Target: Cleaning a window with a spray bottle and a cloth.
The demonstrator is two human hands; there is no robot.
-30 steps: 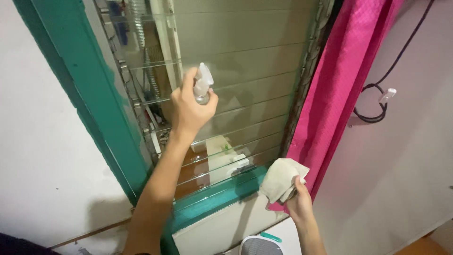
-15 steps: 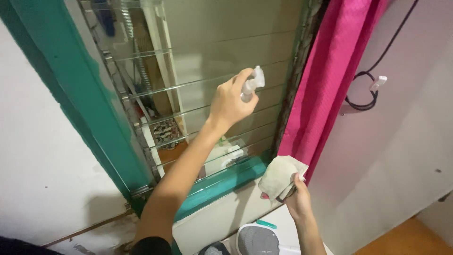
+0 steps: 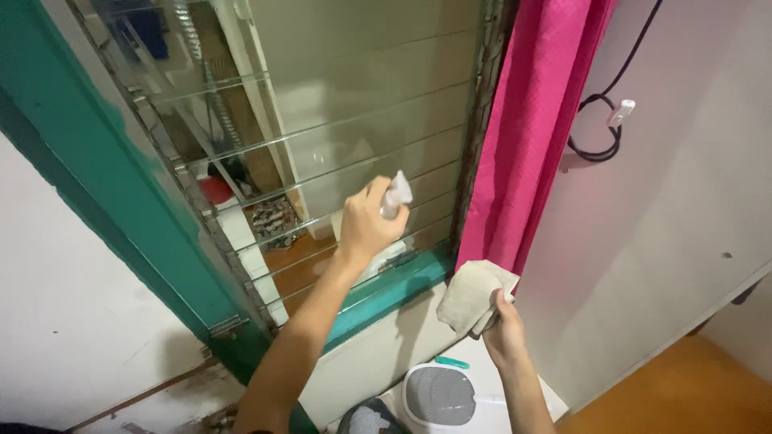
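Before the glass louvre window (image 3: 354, 120), the left hand (image 3: 366, 225) was clamped on a small spray bottle (image 3: 396, 194). The right hand (image 3: 504, 329) gripped a folded beige cloth (image 3: 469, 296) beside the pink curtain (image 3: 535, 128).

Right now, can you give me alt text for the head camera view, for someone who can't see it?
A person's left hand holds a small spray bottle up to a glass louvre window in a teal frame. The right hand grips a folded cloth beside a pink curtain.

The left hand (image 3: 366, 227) hides most of the spray bottle (image 3: 396, 194); only its nozzle shows.
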